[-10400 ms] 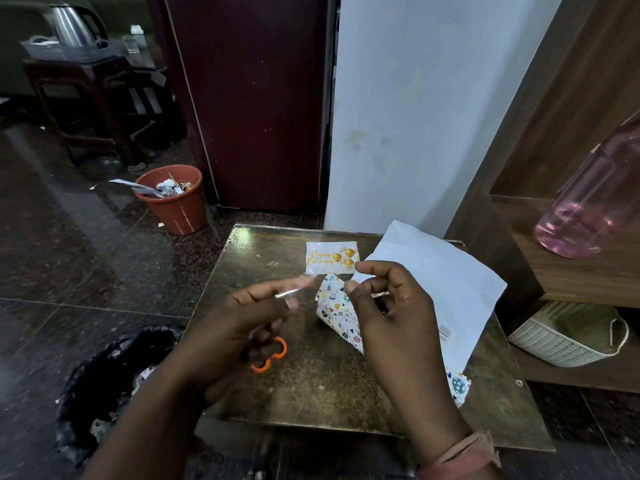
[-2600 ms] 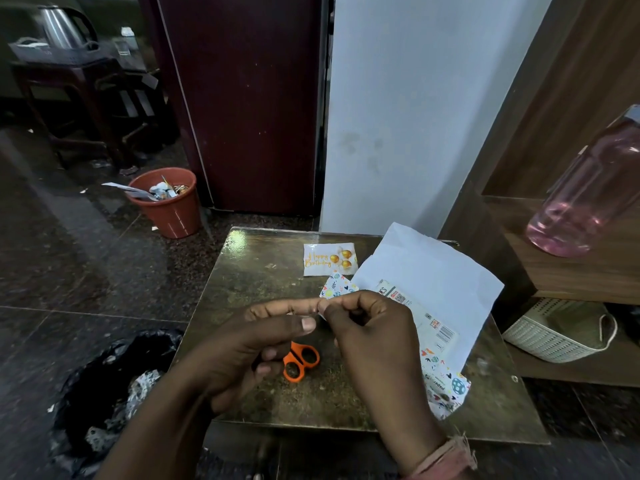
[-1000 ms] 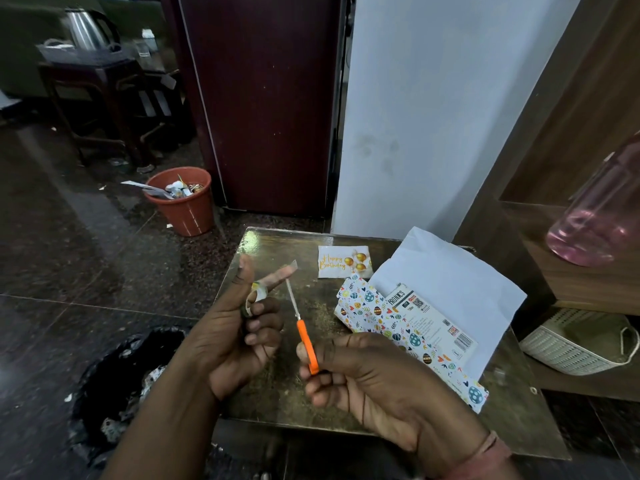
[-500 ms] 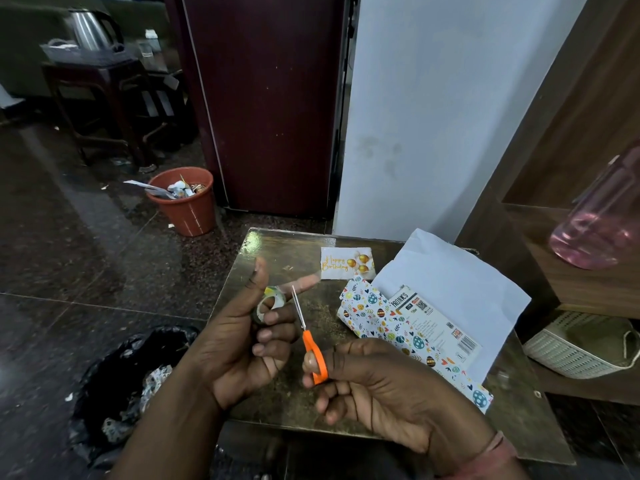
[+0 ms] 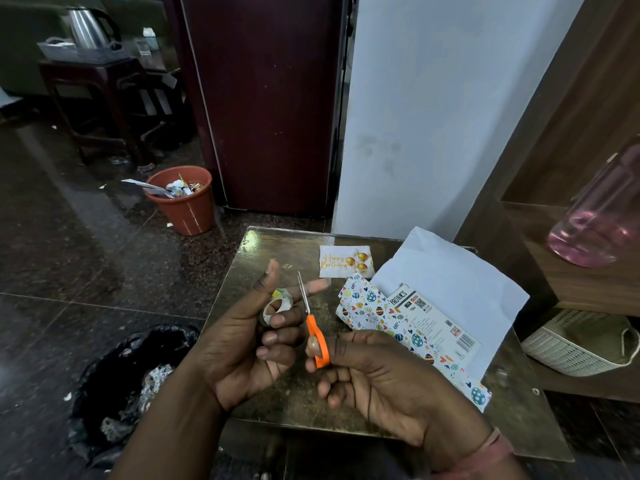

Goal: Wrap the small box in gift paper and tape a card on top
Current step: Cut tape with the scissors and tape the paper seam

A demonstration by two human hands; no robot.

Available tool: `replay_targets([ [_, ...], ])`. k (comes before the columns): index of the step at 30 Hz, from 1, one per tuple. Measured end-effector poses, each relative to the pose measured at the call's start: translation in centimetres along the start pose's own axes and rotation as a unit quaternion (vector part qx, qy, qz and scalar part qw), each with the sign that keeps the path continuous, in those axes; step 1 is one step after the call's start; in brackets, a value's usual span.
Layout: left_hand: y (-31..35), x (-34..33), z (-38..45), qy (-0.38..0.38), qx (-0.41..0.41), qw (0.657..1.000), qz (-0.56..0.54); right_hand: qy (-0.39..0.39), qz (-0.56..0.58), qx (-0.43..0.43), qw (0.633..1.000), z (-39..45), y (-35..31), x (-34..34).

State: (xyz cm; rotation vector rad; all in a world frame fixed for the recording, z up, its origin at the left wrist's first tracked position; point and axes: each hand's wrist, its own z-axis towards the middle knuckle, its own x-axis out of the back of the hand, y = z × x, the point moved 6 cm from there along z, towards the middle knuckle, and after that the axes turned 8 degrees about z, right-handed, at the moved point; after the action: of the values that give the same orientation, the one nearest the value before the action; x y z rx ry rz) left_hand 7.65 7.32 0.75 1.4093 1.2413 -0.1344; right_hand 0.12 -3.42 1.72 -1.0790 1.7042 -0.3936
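Low in the middle of the frame, a roll of clear tape [image 5: 277, 306] is worn on the forefinger of the left hand [image 5: 242, 344]; that finger is stretched out toward the upper right, the thumb is raised, and the other fingers are curled in under the roll. Just to its right, small orange-handled scissors [image 5: 313, 327] are gripped by the right hand [image 5: 377, 375], fingers curled round the handles, and the blades are pointed up across the outstretched forefinger. A strip of tape may be drawn out along that finger, but it is too faint to be made out with certainty.

Both hands are held above a small brass-coloured table [image 5: 277, 407]. Right of centre, the small box [image 5: 429, 327] is laid on the table, partly covered by patterned gift paper [image 5: 363, 303]; its printed label and barcode are left exposed, and the white underside of the sheet is turned up behind it toward the right. A "Happy Birthday" card [image 5: 346, 261] is placed flat near the far edge of the table, just above the box and apart from it.

At the upper left, a terracotta bin [image 5: 187, 206] filled with scraps is seen on the dark floor. At the lower left, a black-lined waste bin [image 5: 131, 379] is set beside the table. At the right edge, a pink bottle [image 5: 595, 220] is kept on a wooden shelf, with a white woven basket [image 5: 575, 344] below it.
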Motion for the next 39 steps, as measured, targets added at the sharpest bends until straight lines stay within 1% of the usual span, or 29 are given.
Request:
replay_targets([
  [4, 0.0, 0.0, 0.0, 0.003, 0.005, 1.0, 0.001, 0.02, -0.009, 0.01, 1.0, 0.0, -0.1, 0.2],
  [7, 0.2, 0.2, -0.1, 0.003, 0.003, 1.0, 0.001, 0.012, -0.032, 0.009, 0.999, -0.1, -0.2, 0.3],
  [11, 1.1, 1.0, -0.1, 0.038, -0.031, 0.999, 0.007, -0.003, -0.049, 0.006, 0.999, -0.3, -0.3, 0.5],
  [13, 1.6, 1.3, -0.3, 0.051, -0.054, 0.997, 0.003, 0.027, -0.062, 0.015, 0.998, -0.2, -0.5, 0.9],
  [14, 1.8, 1.3, -0.3, 0.051, -0.064, 0.997, 0.0, 0.056, -0.088, 0.021, 0.994, -0.2, -0.6, 1.3],
  [15, 1.9, 1.1, -0.4, 0.047, -0.072, 0.996, -0.002, 0.092, -0.139, 0.026, 0.986, -0.1, -0.6, 1.7],
  [16, 1.9, 0.9, -0.5, 0.04, -0.079, 0.996, -0.001, 0.133, -0.219, 0.029, 0.966, -0.1, -0.7, 2.1],
  [17, 1.9, 0.6, -0.5, 0.031, -0.083, 0.996, 0.004, 0.173, -0.317, 0.035, 0.932, -0.2, -0.8, 2.3],
  [19, 1.6, 0.0, -0.6, 0.008, -0.084, 0.996, 0.02, 0.242, -0.501, 0.062, 0.829, -0.2, -1.0, 2.2],
  [20, 1.4, -0.3, -0.5, -0.002, -0.082, 0.996, 0.026, 0.264, -0.558, 0.082, 0.783, -0.2, -1.0, 1.8],
  [21, 1.2, -0.5, -0.5, -0.01, -0.078, 0.996, 0.032, 0.277, -0.585, 0.104, 0.756, -0.2, -0.9, 1.3],
  [23, 0.9, -0.8, -0.4, -0.013, -0.069, 0.997, 0.042, 0.283, -0.602, 0.13, 0.736, -0.1, -0.5, 0.4],
  [25, 0.7, -0.9, -0.4, -0.016, -0.062, 0.996, 0.055, 0.286, -0.621, 0.128, 0.718, -0.1, -0.2, 0.1],
  [27, 0.6, -1.0, -0.5, -0.018, -0.057, 0.996, 0.063, 0.293, -0.624, 0.151, 0.708, -0.3, -0.5, 0.1],
  [28, 0.6, -1.0, -0.5, -0.017, -0.055, 0.996, 0.062, 0.298, -0.607, 0.179, 0.714, -0.5, -0.9, -0.1],
  [29, 0.5, -1.0, -0.5, -0.018, -0.053, 0.997, 0.059, 0.303, -0.568, 0.22, 0.733, -0.8, -1.5, -0.2],
  [30, 0.4, -0.9, -0.6, -0.017, -0.051, 0.997, 0.055, 0.307, -0.503, 0.253, 0.767, -1.0, -2.1, -0.2],
  [32, 0.3, -0.8, -0.6, -0.017, -0.044, 0.997, 0.058, 0.286, -0.318, 0.282, 0.859, -1.2, -3.1, 0.0],
  [33, 0.2, -0.8, -0.6, -0.02, -0.038, 0.997, 0.065, 0.266, -0.244, 0.284, 0.888, -1.2, -3.5, -0.1],
  [34, 0.0, -0.9, -0.7, -0.028, -0.033, 0.997, 0.072, 0.251, -0.201, 0.288, 0.902, -1.2, -3.7, -0.1],
  [35, -0.1, -1.0, -0.7, -0.037, -0.028, 0.996, 0.077, 0.243, -0.174, 0.296, 0.907, -1.2, -3.9, -0.1],
  [37, -0.3, -1.2, -0.8, -0.043, -0.018, 0.995, 0.083, 0.247, -0.134, 0.318, 0.906, -1.3, -3.9, 0.5],
  [39, -0.4, -1.1, -0.8, -0.035, -0.012, 0.995, 0.092, 0.263, -0.122, 0.334, 0.897, -1.4, -3.9, 1.1],
])
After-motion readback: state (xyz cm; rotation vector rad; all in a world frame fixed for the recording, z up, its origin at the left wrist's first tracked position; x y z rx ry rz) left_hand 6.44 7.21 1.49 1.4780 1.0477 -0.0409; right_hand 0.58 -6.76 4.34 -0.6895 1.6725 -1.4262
